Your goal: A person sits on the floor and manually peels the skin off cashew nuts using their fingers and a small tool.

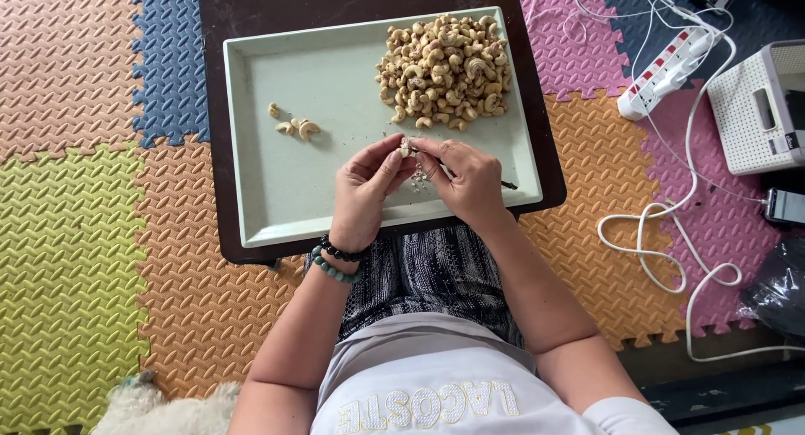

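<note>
Nearest us, a patterned lap and both forearms reaching forward, two bead bracelets (337, 260) on the left wrist. Our left hand (362, 192) is curled, thumb and fingertips pinched on a cashew (406, 147) held just above the tray (251, 150). Our right hand (470, 179) meets it from the other side, fingers closed in against the same nut; a thin dark tool (506, 184) pokes out past its knuckles, though we cannot tell how it is gripped. The two hands touch at the fingertips, the cashew between them. Right under them, small crumbs (417, 177) lie on the tray.

Out to the left of the left hand, a few loose cashews (295, 126) sit apart on the pale tray. Beyond the right hand, toward the far edge, the big pile (444, 70) of cashews is heaped up. The tray rests on a dark board (218, 192), and that lies on the coloured foam mats (75, 234).

Well off to the right of the right hand, a white power strip (667, 72) and looping white cables (671, 225), then a white box (759, 108). Down by our left elbow, something white and fluffy (159, 410).
</note>
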